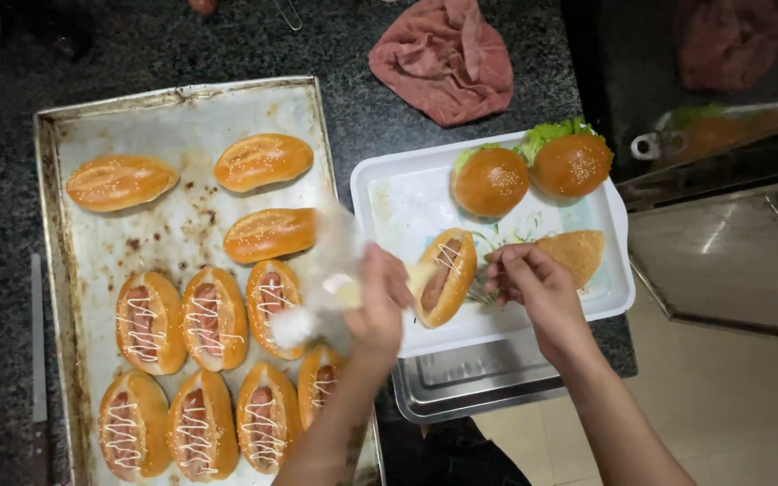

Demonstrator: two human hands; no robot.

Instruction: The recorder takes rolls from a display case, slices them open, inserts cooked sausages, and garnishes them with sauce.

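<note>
My left hand (378,301) grips a clear piping bag (328,270) of white sauce, its tip at a sausage bun (444,276) lying on the white plastic tray (389,193). White zigzag lines run across that bun's top end. My right hand (533,288) rests on the tray just right of the bun, fingers curled and touching the tray surface near a wedge-shaped bun piece (576,255). Nothing shows between those fingers.
A large metal baking tray (182,112) at left carries three plain sesame buns and several sausage buns with white zigzags. Two burgers with lettuce (533,166) sit at the white tray's far end. A steel tray (470,382) lies beneath. A pink cloth (443,58) lies beyond.
</note>
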